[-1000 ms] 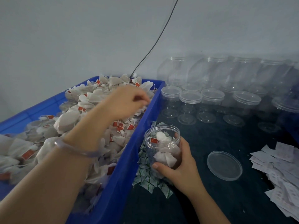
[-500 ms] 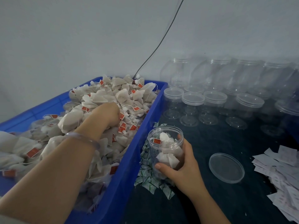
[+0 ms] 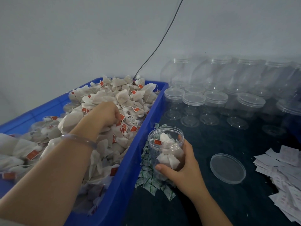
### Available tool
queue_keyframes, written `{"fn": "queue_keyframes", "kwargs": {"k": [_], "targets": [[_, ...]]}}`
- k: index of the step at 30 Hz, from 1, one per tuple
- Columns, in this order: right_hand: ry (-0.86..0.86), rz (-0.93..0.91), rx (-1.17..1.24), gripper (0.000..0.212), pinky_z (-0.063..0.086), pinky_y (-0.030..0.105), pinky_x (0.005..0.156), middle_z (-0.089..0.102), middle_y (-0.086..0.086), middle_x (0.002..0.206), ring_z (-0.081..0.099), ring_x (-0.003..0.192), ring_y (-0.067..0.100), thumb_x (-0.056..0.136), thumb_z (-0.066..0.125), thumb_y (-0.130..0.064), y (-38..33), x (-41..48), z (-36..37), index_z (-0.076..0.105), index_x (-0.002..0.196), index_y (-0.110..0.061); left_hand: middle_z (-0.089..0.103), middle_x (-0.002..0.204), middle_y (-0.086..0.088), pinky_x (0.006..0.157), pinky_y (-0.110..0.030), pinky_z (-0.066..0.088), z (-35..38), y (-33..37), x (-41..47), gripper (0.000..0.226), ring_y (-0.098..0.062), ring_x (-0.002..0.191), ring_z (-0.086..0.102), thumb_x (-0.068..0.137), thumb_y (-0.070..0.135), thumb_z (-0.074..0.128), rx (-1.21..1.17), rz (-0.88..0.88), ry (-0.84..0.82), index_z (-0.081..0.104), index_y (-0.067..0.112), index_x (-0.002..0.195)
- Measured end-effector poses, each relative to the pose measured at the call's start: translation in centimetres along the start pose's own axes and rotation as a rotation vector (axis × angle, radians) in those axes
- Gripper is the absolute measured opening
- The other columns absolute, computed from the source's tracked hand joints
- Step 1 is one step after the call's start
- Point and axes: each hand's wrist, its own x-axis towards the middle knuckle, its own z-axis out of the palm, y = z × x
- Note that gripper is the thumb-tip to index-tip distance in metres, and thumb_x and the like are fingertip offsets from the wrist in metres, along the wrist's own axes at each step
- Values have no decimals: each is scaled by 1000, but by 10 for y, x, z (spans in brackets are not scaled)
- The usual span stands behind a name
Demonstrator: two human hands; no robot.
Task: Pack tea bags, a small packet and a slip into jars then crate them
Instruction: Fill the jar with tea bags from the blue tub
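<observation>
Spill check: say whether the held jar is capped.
Uncapped: the jar has a bare mouth; a lid lies flat on the table nearby.

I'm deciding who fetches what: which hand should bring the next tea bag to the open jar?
The left hand: its fingers are down among the tea bags in the blue bin. The right hand is busy gripping the open jar beside the bin.

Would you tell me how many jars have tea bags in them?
1: the open jar gripped by the right hand, beside the blue crate. The other jars look empty, though rear ones are blurred.
</observation>
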Motion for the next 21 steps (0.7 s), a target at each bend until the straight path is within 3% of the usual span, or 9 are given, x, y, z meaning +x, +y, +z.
{"fn": "queue_keyframes", "kwargs": {"k": [5, 10, 15, 18, 21], "targets": [[-3, 1, -9, 86, 52, 12, 80, 61, -28, 121, 63, 109, -1, 53, 89, -44, 0, 0, -1, 41, 119, -69, 60, 86, 6, 75, -26, 41, -4, -7, 4, 12, -9, 78, 55, 91, 13, 64, -170, 70, 28, 62, 21, 82], [-1, 5, -11, 86, 51, 10, 78, 59, -33, 121, 61, 109, -5, 52, 89, -45, 0, 0, 0, 39, 115, -75, 67, 83, 4, 56, -16, 40, -9, -7, 0, 12, -6, 72, 60, 95, 15, 59, -428, 83, 96, 61, 22, 86], [-1, 11, -19, 88, 54, 16, 83, 60, -26, 123, 62, 111, 1, 52, 89, -46, 2, 1, -1, 39, 121, -69, 72, 82, 5, 65, -20, 53, -16, 0, -5, 8, -7, 75, 69, 95, 14, 59, -671, 104, 154, 63, 19, 91], [-8, 15, -15, 88, 54, 17, 83, 62, -22, 124, 63, 111, 3, 54, 90, -44, 3, 1, -1, 41, 124, -64, 73, 70, 7, 60, -16, 55, -31, 11, -15, 13, -5, 64, 68, 95, 9, 58, -952, 202, 194, 65, 18, 88], [-6, 21, -10, 88, 53, 15, 83, 61, -24, 124, 62, 111, 1, 54, 90, -43, 4, 1, -1, 40, 123, -65, 71, 69, 6, 64, -27, 56, -41, 29, -27, 18, -5, 55, 61, 94, 10, 59, -1071, 293, 175, 67, 21, 83]]}}
